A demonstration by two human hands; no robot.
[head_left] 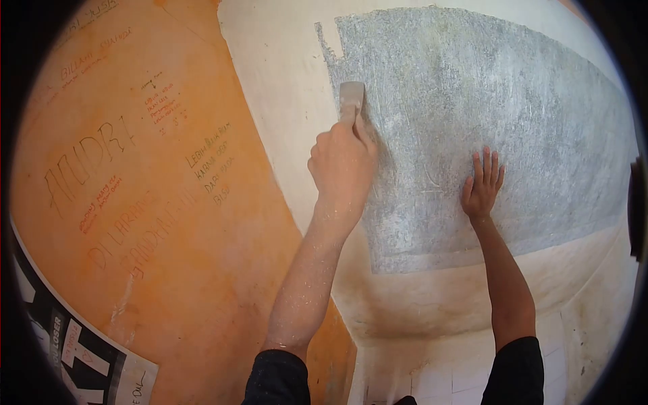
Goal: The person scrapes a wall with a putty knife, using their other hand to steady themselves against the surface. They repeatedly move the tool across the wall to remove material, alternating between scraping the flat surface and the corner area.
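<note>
My left hand [344, 162] is closed round the handle of a flat scraper [352, 93], its wide blade pointing up against the wall. The blade lies at the left edge of a large mottled grey patch [432, 88], beside a cream-coloured strip of wall [283, 101]. Pale specks dot my left forearm. Lower and to the right, my right hand [482, 192] rests on the grey patch with its fingers stretched upward and holds nothing. Near the top left of the patch, a narrow grey sliver stands apart, with cream wall showing between.
On the left is an orange wall [236, 270] covered in handwriting. A black and white printed sheet [88, 358] is at the lower left. Pale tiles [459, 374] show below the patch. Something dark [636, 209] stands at the right edge.
</note>
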